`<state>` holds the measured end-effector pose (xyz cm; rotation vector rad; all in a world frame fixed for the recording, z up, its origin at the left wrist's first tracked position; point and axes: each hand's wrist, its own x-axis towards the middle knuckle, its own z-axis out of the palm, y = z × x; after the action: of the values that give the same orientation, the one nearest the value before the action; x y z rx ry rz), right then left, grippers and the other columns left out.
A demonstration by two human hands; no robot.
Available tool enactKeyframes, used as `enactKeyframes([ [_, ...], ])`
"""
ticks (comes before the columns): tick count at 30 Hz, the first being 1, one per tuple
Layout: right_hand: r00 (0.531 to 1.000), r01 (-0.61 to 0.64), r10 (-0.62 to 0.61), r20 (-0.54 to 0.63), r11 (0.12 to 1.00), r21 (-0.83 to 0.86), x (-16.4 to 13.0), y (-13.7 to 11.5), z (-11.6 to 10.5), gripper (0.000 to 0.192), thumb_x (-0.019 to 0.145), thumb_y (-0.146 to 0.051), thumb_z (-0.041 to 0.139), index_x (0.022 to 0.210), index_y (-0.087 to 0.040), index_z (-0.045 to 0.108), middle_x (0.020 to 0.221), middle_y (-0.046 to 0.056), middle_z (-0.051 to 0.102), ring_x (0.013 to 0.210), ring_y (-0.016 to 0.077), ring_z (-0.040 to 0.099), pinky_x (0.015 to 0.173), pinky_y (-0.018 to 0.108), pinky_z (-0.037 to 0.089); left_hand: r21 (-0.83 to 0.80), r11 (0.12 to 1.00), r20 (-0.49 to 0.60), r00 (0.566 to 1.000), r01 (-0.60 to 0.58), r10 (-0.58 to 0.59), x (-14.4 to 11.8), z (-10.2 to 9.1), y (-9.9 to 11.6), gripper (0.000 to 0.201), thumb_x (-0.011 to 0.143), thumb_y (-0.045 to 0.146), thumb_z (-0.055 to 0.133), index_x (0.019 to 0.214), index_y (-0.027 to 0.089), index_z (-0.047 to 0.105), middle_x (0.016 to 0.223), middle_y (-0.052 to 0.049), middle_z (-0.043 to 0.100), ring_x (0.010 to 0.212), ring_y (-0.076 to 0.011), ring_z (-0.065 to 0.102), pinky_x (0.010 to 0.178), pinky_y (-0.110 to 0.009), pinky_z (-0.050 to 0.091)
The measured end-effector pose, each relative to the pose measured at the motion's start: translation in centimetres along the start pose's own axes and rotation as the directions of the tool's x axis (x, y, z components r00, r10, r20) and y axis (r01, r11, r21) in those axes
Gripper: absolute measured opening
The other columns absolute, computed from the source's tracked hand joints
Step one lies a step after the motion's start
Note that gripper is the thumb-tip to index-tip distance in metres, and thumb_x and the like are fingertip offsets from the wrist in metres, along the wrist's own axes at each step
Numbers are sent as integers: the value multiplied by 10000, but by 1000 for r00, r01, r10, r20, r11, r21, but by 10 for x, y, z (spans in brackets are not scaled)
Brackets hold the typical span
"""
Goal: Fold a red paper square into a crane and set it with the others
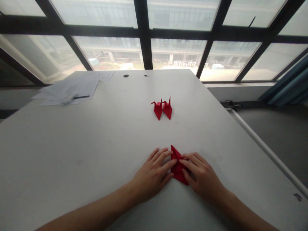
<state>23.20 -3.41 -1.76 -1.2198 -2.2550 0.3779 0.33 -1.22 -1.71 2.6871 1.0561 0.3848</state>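
A folded piece of red paper (177, 165) lies flat on the white table (96, 144) near its front edge. My left hand (152, 175) presses on the paper's left side with its fingertips. From the right, my right hand (202, 176) pinches and presses the same paper. Farther back on the table stand two finished red paper cranes (163, 109), side by side and touching.
A loose stack of white printed sheets (69, 88) with a dark pen (80, 97) on it lies at the table's far left corner. Two small round holes (126, 75) sit near the far edge. Large windows rise behind; the floor drops away on the right.
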Motion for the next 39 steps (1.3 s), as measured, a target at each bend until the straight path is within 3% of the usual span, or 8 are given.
enactKeyframes([
  [5, 999, 7, -4, 53, 999, -52, -3, -2, 0, 272, 877, -178, 589, 1137, -208, 664, 1208, 115, 630, 1068, 270, 578, 935, 466, 528, -28, 1000, -19, 1000, 12, -13, 1, 0, 0, 444, 971, 322, 523, 1404, 238, 477, 1433, -83, 514, 1384, -230, 411, 1201, -489, 297],
  [11, 996, 50, -52, 71, 998, 37, -4, -9, 0, 279, 894, -150, 556, 1153, -194, 650, 1201, 110, 643, 1088, 253, 579, 971, 437, 525, 18, 1000, -1, 1000, -5, 5, 0, 3, -5, 552, 975, 373, 521, 1496, 276, 364, 1451, -69, 498, 1397, -252, 390, 1188, -492, 306],
  [17, 997, 65, -68, 25, 990, 121, -5, -6, 2, 283, 930, -132, 500, 1160, -198, 650, 1197, 96, 671, 1104, 226, 589, 979, 406, 522, 40, 999, 0, 1000, -5, 5, 1, 1, -3, 488, 982, 350, 511, 1454, 253, 435, 1450, -68, 507, 1396, -251, 397, 1188, -482, 304],
  [24, 999, 19, -17, 46, 999, -42, -4, 3, 2, 305, 911, -198, 570, 1199, -236, 665, 1283, 91, 624, 1207, 266, 523, 1038, 475, 447, 13, 1000, -15, 1000, 4, -3, 0, 2, -3, 465, 973, 303, 530, 1431, 273, 459, 1445, -53, 523, 1390, -238, 414, 1188, -478, 301],
  [31, 997, 24, -21, 71, 999, -43, -5, 4, 3, 326, 902, -213, 600, 1219, -258, 662, 1308, 97, 591, 1209, 278, 503, 1026, 483, 430, -54, 998, -121, 992, -35, 28, 0, 8, -4, 249, 965, 258, 546, 1196, 236, 634, 1415, -63, 547, 1376, -238, 433, 1165, -460, 358],
  [36, 998, 30, -24, 66, 996, -86, -5, 4, 6, 328, 904, -210, 600, 1223, -260, 660, 1306, 98, 586, 1210, 279, 497, 1025, 484, 425, -128, 992, -155, 988, -4, -16, 1, 2, 6, 234, 966, 193, 501, 1139, 210, 657, 1185, -86, 637, 1176, -217, 565, 1040, -394, 485],
  [39, 997, 32, -24, 66, 994, -109, -5, 2, 6, 312, 907, -209, 593, 1207, -255, 666, 1304, 97, 588, 1209, 279, 496, 1025, 481, 424, -155, 987, -144, 990, -34, 11, 1, -1, 9, 264, 976, 205, 494, 1207, 206, 622, 1114, -74, 662, 1098, -200, 591, 1005, -373, 507],
])
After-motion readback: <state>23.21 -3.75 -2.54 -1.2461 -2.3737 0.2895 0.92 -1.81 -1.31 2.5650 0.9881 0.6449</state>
